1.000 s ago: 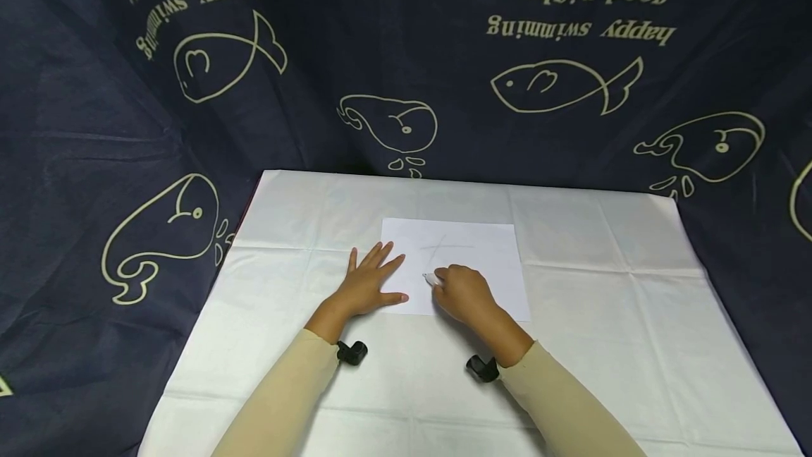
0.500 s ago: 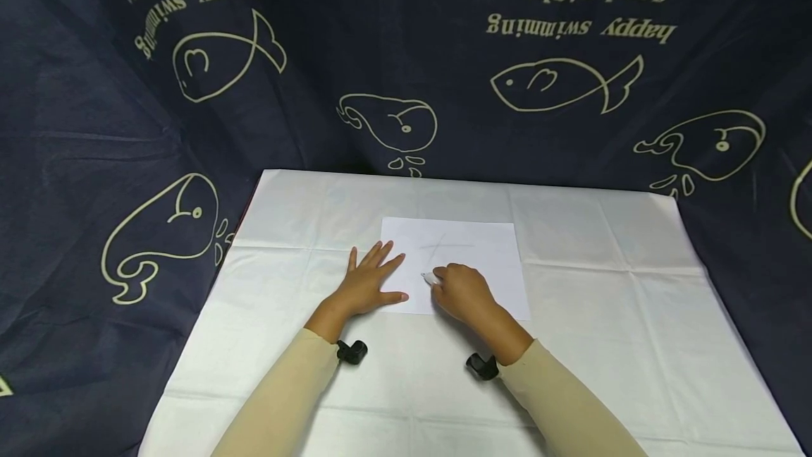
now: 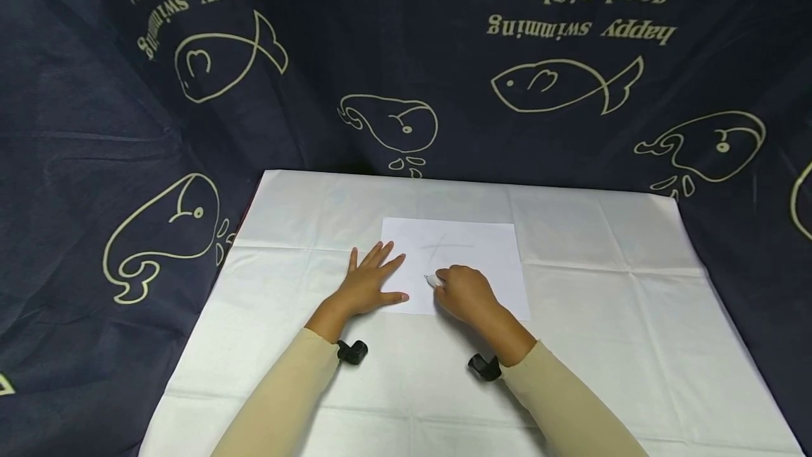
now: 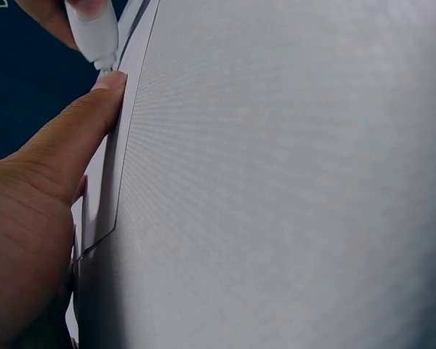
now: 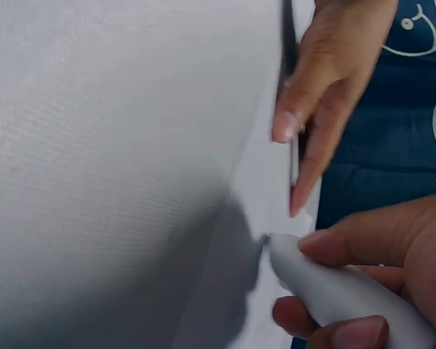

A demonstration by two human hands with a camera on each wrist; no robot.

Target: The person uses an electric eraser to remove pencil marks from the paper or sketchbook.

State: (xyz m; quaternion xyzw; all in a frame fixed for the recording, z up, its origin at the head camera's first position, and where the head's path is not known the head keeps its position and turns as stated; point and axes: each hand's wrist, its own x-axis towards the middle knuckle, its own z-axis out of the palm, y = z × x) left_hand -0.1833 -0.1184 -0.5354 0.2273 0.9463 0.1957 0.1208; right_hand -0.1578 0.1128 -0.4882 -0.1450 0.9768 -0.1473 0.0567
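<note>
A white sheet of paper (image 3: 495, 240) lies on the cloth-covered table, with crossing faint grey lines (image 3: 453, 246) drawn on it. My left hand (image 3: 364, 289) rests with spread fingers over the paper's left edge. In my right hand (image 3: 466, 293) I grip a white, thick-bodied pen (image 3: 434, 279) with a thin tip, pointing left at the paper just below the lines. Seen from the right wrist, the pen's tapered body (image 5: 334, 291) sits between thumb and fingers, its tip close to the sheet. The left wrist view has the tip overlapping my left thumb (image 4: 83, 123).
A white cloth (image 3: 603, 316) with fold creases covers the table around the paper. Behind the table hangs a dark blue curtain (image 3: 463, 139) printed with fish, whales and lettering. Black camera mounts (image 3: 352, 352) sit at both wrists, by the beige sleeves (image 3: 285, 393).
The right hand and the pen have shifted very slightly to the right. My left hand and the paper stay in place, and the lines look the same.
</note>
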